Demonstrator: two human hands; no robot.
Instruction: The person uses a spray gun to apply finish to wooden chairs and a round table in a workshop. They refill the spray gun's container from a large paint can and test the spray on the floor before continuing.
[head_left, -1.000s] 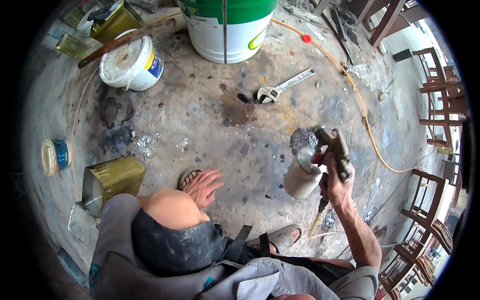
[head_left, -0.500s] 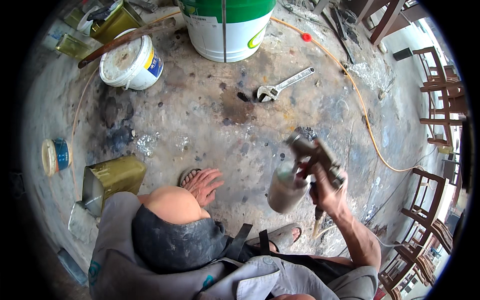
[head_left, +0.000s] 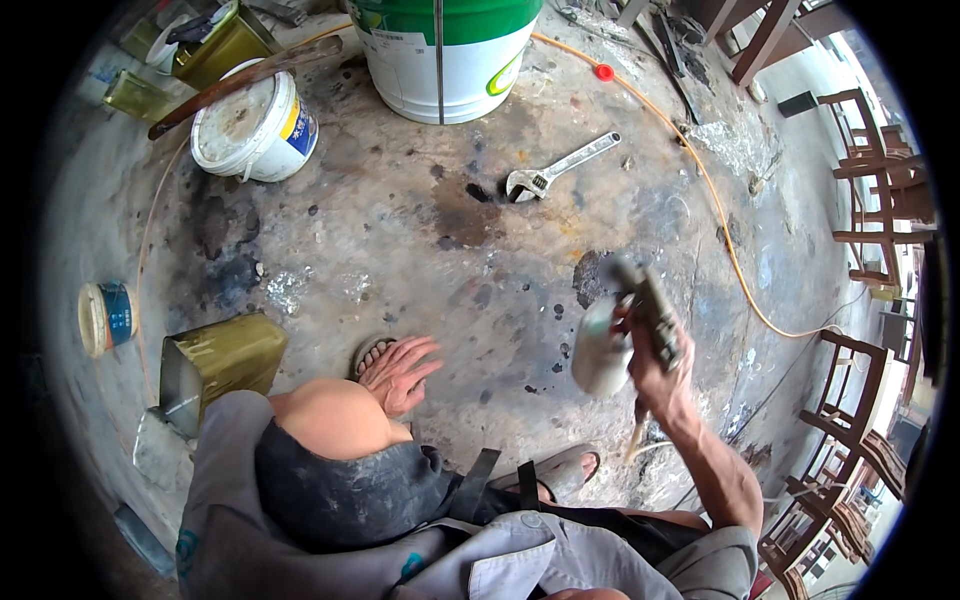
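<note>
My right hand (head_left: 660,375) is wrapped around the handle of a metal spray gun (head_left: 654,312), which is blurred at its nozzle end. A pale paint cup (head_left: 598,358) hangs off the gun's left side, held above the floor. From the bottom of the handle a light hose (head_left: 637,430) runs down. My left hand (head_left: 402,375) is empty, its fingers spread beside my knee and over my sandalled foot. Beyond both hands, an adjustable wrench (head_left: 565,167) lies on the stained floor.
A big green and white bucket (head_left: 440,80) stands at the far middle. Left of it, a wooden stick (head_left: 245,88) rests across a white lidded bucket (head_left: 255,135). A square gold tin (head_left: 230,355) sits near my left knee. An orange hose (head_left: 715,190) curves past wooden chairs (head_left: 850,390) on the right.
My right hand has swung the spray gun and its cup slightly up and to the right. My left hand stays beside my knee, fingers a little more spread. The whole view has shifted slightly.
</note>
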